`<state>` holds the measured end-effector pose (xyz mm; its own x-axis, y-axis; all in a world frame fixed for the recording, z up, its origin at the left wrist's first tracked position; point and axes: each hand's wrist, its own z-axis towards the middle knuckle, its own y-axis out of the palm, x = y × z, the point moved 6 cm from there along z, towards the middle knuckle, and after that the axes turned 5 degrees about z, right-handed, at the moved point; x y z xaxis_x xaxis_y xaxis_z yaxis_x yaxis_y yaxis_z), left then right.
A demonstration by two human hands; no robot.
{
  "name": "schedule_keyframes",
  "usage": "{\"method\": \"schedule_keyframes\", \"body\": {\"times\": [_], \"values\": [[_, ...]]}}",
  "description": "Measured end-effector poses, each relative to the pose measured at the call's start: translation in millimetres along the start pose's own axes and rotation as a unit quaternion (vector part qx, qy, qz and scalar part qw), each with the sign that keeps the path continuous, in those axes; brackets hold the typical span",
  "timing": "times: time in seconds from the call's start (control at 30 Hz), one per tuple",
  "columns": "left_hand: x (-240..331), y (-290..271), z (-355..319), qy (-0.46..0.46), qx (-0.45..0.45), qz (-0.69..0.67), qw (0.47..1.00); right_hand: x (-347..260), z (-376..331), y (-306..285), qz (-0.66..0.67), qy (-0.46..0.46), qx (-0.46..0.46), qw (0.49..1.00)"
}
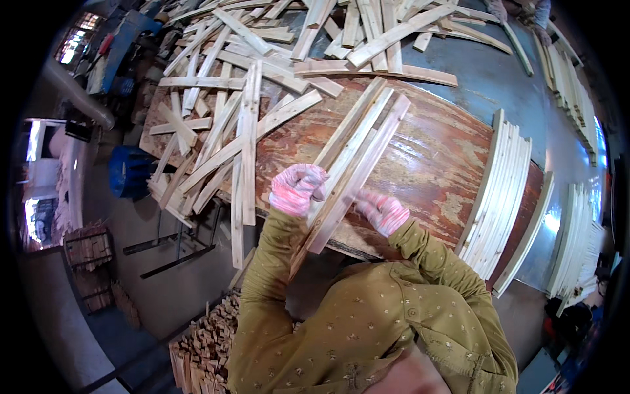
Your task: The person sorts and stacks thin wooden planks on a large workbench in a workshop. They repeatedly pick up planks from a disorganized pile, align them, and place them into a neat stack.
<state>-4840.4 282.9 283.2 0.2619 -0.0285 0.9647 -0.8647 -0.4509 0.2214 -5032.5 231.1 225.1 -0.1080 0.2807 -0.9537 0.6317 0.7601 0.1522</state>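
My left hand [296, 189], in a pink and white glove, is closed around the near part of a small bundle of long pale wooden slats [357, 154]. The bundle lies slanted on a worn reddish-brown table [426, 164], with its far end pointing up and to the right. My right hand [382, 211], gloved the same way, grips the right edge of the same bundle a little lower down. Both olive-green sleeves come up from the lower edge.
A loose heap of slats [223, 125] covers the table's left side and back. A neat row of slats [499, 197] lies at the right, more stacks [581, 243] beyond. Short wood offcuts [203, 348] are piled on the floor. Another person's hands [518, 12] work at the far top right.
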Motion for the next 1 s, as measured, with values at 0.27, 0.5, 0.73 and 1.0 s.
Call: {"method": "schedule_keyframes", "body": {"times": [0.27, 0.5, 0.73, 1.0], "values": [[100, 108, -19, 0.410, -0.101, 0.509, 0.750, -129, -26, -36, 0.090, -0.134, 0.084, 0.983], [90, 123, -13, 0.448, -0.195, 0.557, 0.671, -162, -31, -23, -0.231, -0.299, 0.058, 0.924], [45, 77, 40, 0.246, -0.035, 0.665, 0.704, -93, 1, -67, -0.165, -0.190, 0.258, 0.933], [-19, -219, 117, -0.093, 0.182, 0.777, 0.596, 27, -37, -170, 0.078, -0.038, 0.438, 0.895]]}}
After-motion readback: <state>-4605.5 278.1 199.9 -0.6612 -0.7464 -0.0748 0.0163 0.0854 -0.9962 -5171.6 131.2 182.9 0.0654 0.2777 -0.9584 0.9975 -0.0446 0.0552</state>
